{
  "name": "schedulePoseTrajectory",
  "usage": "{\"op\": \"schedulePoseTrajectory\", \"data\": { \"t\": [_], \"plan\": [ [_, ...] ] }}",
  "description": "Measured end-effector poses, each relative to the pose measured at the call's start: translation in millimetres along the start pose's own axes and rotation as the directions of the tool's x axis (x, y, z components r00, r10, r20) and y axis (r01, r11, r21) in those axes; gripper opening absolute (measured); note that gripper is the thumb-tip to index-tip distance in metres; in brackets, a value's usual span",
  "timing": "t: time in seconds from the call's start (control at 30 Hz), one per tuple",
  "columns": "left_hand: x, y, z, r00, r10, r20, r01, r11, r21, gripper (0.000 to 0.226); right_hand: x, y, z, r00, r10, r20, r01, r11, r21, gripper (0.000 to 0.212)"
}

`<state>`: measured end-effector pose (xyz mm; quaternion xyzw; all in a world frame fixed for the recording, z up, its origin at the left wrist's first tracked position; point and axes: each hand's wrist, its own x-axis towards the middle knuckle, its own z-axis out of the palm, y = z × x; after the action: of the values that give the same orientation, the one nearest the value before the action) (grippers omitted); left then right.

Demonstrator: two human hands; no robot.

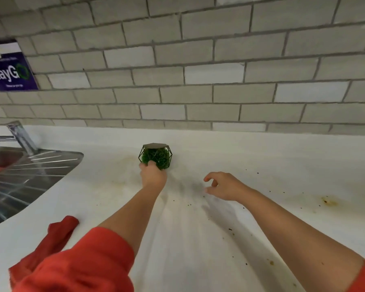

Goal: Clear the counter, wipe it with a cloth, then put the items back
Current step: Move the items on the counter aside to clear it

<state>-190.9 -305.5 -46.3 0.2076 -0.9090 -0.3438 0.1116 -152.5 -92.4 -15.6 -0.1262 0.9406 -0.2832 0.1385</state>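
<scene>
My left hand (153,175) grips the wire-caged plant (156,158), fingers hidden in its foliage; my right hand (223,186) hovers loosely curled, empty, over the speckled white tabletop (261,165).

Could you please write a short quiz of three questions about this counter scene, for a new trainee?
1. True or false: the left hand holds the plant.
2. Fill in: the right hand holds ____.
3. Where does the red cloth lie?
A) on the counter, by the sink
B) on the floor
C) in the right hand
Key: 1 true; 2 nothing; 3 A.
</scene>
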Motion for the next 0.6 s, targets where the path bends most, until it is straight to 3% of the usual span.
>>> {"op": "schedulePoseTrajectory", "data": {
  "t": [0.3,0.6],
  "plan": [
    [56,-8,1,0.995,-0.095,-0.008,0.094,0.994,-0.06,0.044,15,-7,12,0.996,0.078,-0.043,-0.078,0.997,-0.005,0.035],
    [78,-21,5,0.998,-0.038,0.041,0.042,0.993,-0.106,0.041,11,-1,14,0.991,0.129,-0.041,-0.13,0.991,-0.011,0.034]
  ]
}}
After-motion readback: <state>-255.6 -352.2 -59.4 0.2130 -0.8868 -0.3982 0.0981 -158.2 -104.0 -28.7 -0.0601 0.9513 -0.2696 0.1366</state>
